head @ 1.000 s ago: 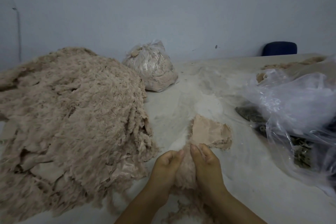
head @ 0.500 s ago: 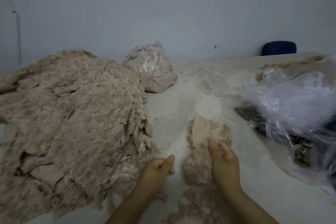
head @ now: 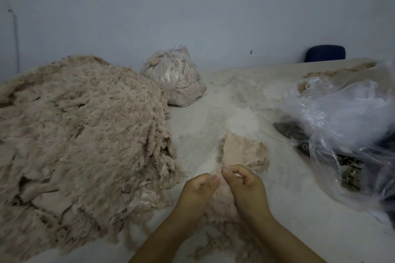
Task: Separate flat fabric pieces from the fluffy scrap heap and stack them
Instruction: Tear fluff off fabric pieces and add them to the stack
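A big heap of beige fluffy scraps [head: 81, 145] covers the left of the table. In front of me lies a small fluffy clump [head: 222, 203], and both hands work at its top edge. My left hand [head: 197, 188] pinches the fluff between thumb and curled fingers. My right hand [head: 245, 188] pinches the same edge from the right, fingertips almost touching the left thumb. Just beyond the hands sits a small stack of flat beige fabric pieces [head: 245, 152], smooth side up.
A tied clear bag of fluff [head: 175, 77] stands at the back centre. A loose clear plastic bag [head: 346, 121] over dark items [head: 292, 130] fills the right. Loose fluff strands [head: 215, 247] lie near the table's front edge. A blue chair back [head: 326, 53] shows behind the table.
Half a second ago the hands were apart, the left beside the clump and the right touching the flat stack. Now they have come together and pinch the clump's top edge.
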`<state>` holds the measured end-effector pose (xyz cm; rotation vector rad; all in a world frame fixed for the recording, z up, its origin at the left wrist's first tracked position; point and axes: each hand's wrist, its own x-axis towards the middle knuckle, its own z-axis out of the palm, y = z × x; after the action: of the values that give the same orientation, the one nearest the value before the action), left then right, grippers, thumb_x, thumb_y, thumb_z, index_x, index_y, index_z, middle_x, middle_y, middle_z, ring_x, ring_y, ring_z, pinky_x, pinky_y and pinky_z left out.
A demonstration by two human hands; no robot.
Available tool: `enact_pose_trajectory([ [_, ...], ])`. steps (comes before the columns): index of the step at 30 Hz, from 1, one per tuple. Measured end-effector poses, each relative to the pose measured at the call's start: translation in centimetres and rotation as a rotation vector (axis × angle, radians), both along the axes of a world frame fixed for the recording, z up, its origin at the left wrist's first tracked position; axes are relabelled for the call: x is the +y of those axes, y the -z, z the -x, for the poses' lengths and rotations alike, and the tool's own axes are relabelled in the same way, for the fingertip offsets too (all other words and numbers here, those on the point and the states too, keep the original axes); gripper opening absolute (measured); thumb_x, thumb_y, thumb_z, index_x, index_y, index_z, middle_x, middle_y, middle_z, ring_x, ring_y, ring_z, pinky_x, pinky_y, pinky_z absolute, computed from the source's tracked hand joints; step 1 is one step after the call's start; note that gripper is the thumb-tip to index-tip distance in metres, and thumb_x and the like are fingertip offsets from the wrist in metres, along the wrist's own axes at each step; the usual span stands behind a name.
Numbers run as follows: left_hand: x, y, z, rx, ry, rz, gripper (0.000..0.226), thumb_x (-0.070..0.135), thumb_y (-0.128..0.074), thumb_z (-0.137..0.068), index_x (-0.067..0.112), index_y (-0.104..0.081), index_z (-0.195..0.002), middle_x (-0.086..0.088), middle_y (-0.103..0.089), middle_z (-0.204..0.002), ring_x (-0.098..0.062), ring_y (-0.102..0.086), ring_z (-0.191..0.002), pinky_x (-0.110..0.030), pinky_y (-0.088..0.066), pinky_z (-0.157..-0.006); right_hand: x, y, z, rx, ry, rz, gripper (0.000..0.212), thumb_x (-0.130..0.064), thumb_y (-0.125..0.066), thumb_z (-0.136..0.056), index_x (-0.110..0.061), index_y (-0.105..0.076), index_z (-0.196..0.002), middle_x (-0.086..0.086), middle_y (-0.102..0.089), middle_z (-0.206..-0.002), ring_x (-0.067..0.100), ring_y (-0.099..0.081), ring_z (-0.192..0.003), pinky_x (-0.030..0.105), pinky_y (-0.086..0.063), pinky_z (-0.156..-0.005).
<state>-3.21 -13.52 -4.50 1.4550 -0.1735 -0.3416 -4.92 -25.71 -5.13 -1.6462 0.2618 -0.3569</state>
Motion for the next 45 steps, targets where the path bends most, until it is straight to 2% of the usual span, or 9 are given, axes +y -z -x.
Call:
enact_pose_trajectory([
  [7, 1.0, -0.1, -0.3, 0.076, -0.171, 0.063, 0.025, 0.022, -0.052, -0.095, 0.006, -0.068, -0.084, -0.006, -0.070, -0.077, -0.016, -0.066, -0.071, -0.024, -0.052, -0.064, -2.7, 1.7, -0.5, 0.122, 0.169, -0.016, 0.017, -0.027, -0.064, -0.089, -0.026, -0.074, -0.075, -0.013, -0.072, -0.078, 0.013, -0.066, -0.085, 0.035, -0.051, -0.081],
  [12, 0.4, -0.5, -0.1, 0.174, -0.113, 0.115, 0.026, 0.019, -0.050, -0.095, -0.004, -0.062, -0.091, -0.020, -0.066, -0.078, -0.026, -0.061, -0.063, -0.028, -0.051, -0.054, 0.0, 1.3, -0.1, 0.232, -0.209, -0.061, 0.041, -0.057, -0.052, -0.085, -0.019, -0.067, -0.083, 0.000, -0.068, -0.073, 0.018, -0.065, -0.072, 0.031, -0.052, -0.067],
  [20, 0.3, -0.8, -0.3, 0.190, 0.049, 0.123, 0.040, 0.033, -0.064, -0.086, -0.003, -0.062, -0.102, -0.018, -0.073, -0.086, -0.026, -0.071, -0.077, -0.031, -0.055, -0.064, 0.3, 0.7, 0.2, 0.095, -0.193, -0.020, 0.027, -0.030, -0.062, -0.090, -0.007, -0.058, -0.076, 0.001, -0.056, -0.051, 0.009, -0.051, -0.045, 0.020, -0.039, -0.043],
  [22, 0.1, -0.7, -0.2, 0.145, 0.081, 0.060, 0.035, 0.035, -0.063, -0.084, 0.004, -0.063, -0.100, -0.014, -0.073, -0.084, -0.025, -0.071, -0.078, -0.030, -0.056, -0.063, 0.5, 1.0, 0.1, 0.140, -0.163, 0.047, 0.027, -0.032, -0.056, -0.094, -0.010, -0.057, -0.078, 0.003, -0.058, -0.063, 0.007, -0.053, -0.054, 0.022, -0.045, -0.049],
  [26, -0.3, -1.0, -0.5, 0.075, 0.026, 0.053, 0.021, 0.023, -0.055, -0.094, 0.007, -0.066, -0.102, -0.012, -0.073, -0.095, -0.025, -0.071, -0.088, -0.032, -0.056, -0.072, 0.8, 0.6, 0.3, 0.274, -0.261, -0.328, 0.029, -0.041, -0.050, -0.095, -0.015, -0.064, -0.099, 0.009, -0.073, -0.092, 0.024, -0.071, -0.086, 0.041, -0.058, -0.077],
  [29, 0.0, -1.0, -0.6, 0.005, -0.044, -0.010, 0.016, 0.016, -0.056, -0.093, 0.009, -0.069, -0.087, -0.010, -0.074, -0.085, -0.021, -0.070, -0.078, -0.027, -0.055, -0.068, 0.5, 0.1, 0.6, 0.241, -0.322, -0.394, 0.047, -0.041, -0.058, -0.089, 0.005, -0.064, -0.100, 0.022, -0.070, -0.094, 0.038, -0.067, -0.088, 0.047, -0.053, -0.084],
  [32, 0.7, -1.1, -0.8, 0.019, -0.082, -0.042, 0.028, 0.013, -0.061, -0.090, 0.016, -0.066, -0.063, -0.009, -0.067, -0.067, -0.016, -0.064, -0.060, -0.022, -0.050, -0.055, 0.3, -0.5, 0.7, 0.222, -0.294, -0.360, 0.050, -0.041, -0.068, -0.077, 0.007, -0.057, -0.088, 0.026, -0.057, -0.082, 0.032, -0.055, -0.076, 0.041, -0.048, -0.069],
  [36, 0.3, -1.3, -0.8, 0.028, -0.028, -0.031, 0.022, 0.021, -0.061, -0.091, -0.001, -0.067, -0.089, -0.021, -0.070, -0.085, -0.031, -0.068, -0.078, -0.037, -0.055, -0.071, 0.3, -0.4, 0.6, 0.219, -0.314, -0.269, 0.028, -0.015, -0.068, -0.086, 0.007, -0.054, -0.094, 0.021, -0.059, -0.077, 0.027, -0.058, -0.069, 0.031, -0.050, -0.058],
  [45, 0.3, -0.5, -0.8, -0.114, -0.144, -0.130, 0.026, 0.021, -0.050, -0.096, 0.010, -0.054, -0.073, 0.000, -0.050, -0.064, -0.015, -0.047, -0.062, -0.024, -0.041, -0.056, -0.6, -0.7, 0.8, 0.170, -0.193, -0.170, 0.022, -0.013, -0.064, -0.089, -0.007, -0.055, -0.070, -0.005, -0.049, -0.043, 0.003, -0.041, -0.034, 0.015, -0.032, -0.035],
])
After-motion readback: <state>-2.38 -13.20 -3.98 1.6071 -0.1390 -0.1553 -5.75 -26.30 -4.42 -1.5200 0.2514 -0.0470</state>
